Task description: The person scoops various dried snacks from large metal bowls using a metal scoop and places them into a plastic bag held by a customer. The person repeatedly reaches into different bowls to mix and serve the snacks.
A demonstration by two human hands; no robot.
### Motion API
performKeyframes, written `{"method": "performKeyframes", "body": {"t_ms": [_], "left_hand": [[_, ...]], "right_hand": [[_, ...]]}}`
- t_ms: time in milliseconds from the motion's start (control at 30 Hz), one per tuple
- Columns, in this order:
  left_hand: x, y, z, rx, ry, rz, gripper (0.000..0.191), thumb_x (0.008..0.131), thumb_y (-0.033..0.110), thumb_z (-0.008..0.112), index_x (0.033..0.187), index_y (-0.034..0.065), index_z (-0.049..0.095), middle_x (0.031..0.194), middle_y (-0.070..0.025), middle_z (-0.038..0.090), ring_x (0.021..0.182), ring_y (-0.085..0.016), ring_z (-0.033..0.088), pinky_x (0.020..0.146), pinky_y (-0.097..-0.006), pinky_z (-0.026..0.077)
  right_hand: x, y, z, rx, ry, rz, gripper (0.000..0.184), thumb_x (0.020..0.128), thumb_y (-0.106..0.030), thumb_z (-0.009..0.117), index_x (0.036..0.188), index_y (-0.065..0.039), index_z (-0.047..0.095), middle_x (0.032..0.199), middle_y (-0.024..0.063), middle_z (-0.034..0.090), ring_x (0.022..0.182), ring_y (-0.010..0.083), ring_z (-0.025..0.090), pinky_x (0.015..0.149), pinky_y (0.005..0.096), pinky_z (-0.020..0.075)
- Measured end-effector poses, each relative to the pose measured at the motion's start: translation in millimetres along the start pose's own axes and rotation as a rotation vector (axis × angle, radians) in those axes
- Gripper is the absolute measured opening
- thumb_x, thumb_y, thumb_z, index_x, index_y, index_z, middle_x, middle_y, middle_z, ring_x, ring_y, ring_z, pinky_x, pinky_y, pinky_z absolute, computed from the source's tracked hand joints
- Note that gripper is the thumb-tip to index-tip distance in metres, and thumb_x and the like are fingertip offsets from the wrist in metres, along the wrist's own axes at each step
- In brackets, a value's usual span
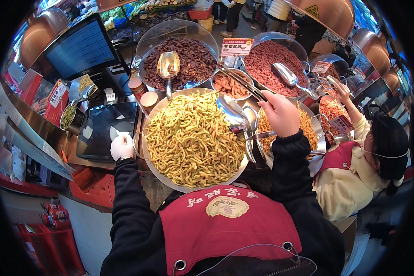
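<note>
My right hand [283, 113], bare, grips a pair of long metal tongs [242, 82]. They reach over a small metal bowl of reddish-brown strips [230, 86], tips near its far left rim. My left hand [122, 146], in a white glove, is curled into a fist at the right edge of a dark flat-topped device [105, 131]. Close beside that fist is a loop handle [136, 145] of a wide metal pan. Heaped in this pan are yellow-green fried strips [193, 141], with a shiny metal scoop [233, 114] lying at their right side.
Beyond stand bowls of dark fried pieces [189, 62] and reddish pieces [274, 65], each with a scoop. Orange shreds [307, 126] fill a pan at right. A co-worker [358, 165] stands close on that side. A monitor [81, 48] rises at left; two lidded jars [149, 100] stand nearby.
</note>
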State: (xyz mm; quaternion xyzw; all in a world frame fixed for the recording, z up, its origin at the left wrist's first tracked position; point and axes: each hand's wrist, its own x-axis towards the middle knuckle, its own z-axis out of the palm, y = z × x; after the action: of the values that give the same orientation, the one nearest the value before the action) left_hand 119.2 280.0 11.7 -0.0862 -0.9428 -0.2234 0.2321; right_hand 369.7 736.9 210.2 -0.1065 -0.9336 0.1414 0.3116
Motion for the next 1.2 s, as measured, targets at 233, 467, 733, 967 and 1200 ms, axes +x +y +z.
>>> {"method": "performKeyframes", "body": {"t_ms": [233, 467, 733, 967, 1200], "left_hand": [[1.1, -9.4, 7.5, 0.031, -0.009, 0.014, 0.037, 0.094, 0.032, 0.064, 0.068, 0.0053, 0.065, 0.069, -0.0178, 0.066, 0.066, -0.040, 0.066, 0.060, -0.0508, 0.050], [0.7, -8.6, 6.7, 0.025, -0.062, -0.035, 0.035, 0.093, 0.031, 0.065, 0.069, 0.0056, 0.066, 0.071, -0.0173, 0.067, 0.068, -0.040, 0.067, 0.062, -0.0503, 0.051], [2.6, -8.0, 3.8, 0.034, -0.106, -0.049, 0.032, 0.090, 0.033, 0.068, 0.075, 0.0049, 0.068, 0.074, -0.0185, 0.068, 0.071, -0.039, 0.067, 0.064, -0.0475, 0.051], [0.7, -3.9, -0.9, -0.026, -0.104, -0.061, 0.028, 0.091, 0.029, 0.067, 0.076, 0.0058, 0.068, 0.074, -0.0177, 0.068, 0.071, -0.039, 0.067, 0.064, -0.0475, 0.051], [3.4, 5.0, -11.2, -0.001, -0.178, -0.068, 0.025, 0.091, 0.027, 0.065, 0.080, 0.0046, 0.068, 0.075, -0.0185, 0.068, 0.071, -0.039, 0.067, 0.064, -0.0460, 0.050]], "right_hand": [[-1.6, 5.1, 2.2, 0.014, -0.001, 0.005, 0.028, 0.094, -0.023, 0.072, 0.119, -0.011, 0.070, 0.089, 0.0111, 0.069, 0.087, 0.0332, 0.067, 0.072, 0.0440, 0.0521], [-1.8, 4.0, 1.7, 0.002, 0.001, 0.012, 0.029, 0.093, -0.023, 0.072, 0.120, -0.010, 0.070, 0.090, 0.0115, 0.069, 0.088, 0.0333, 0.068, 0.073, 0.0440, 0.0526], [-2.3, 6.1, 2.6, 0.003, -0.005, 0.007, 0.030, 0.094, -0.020, 0.074, 0.121, -0.007, 0.071, 0.093, 0.0139, 0.070, 0.086, 0.0324, 0.068, 0.074, 0.0400, 0.0526], [-0.8, 3.3, 1.0, 0.032, -0.015, -0.007, 0.026, 0.094, -0.024, 0.071, 0.115, -0.010, 0.071, 0.089, 0.0128, 0.069, 0.088, 0.0350, 0.067, 0.074, 0.0462, 0.0520], [-0.3, -0.3, -5.4, -0.054, -0.135, 0.080, 0.030, 0.094, -0.024, 0.072, 0.120, -0.009, 0.072, 0.094, 0.0125, 0.072, 0.090, 0.0335, 0.069, 0.077, 0.0426, 0.0533]]}}
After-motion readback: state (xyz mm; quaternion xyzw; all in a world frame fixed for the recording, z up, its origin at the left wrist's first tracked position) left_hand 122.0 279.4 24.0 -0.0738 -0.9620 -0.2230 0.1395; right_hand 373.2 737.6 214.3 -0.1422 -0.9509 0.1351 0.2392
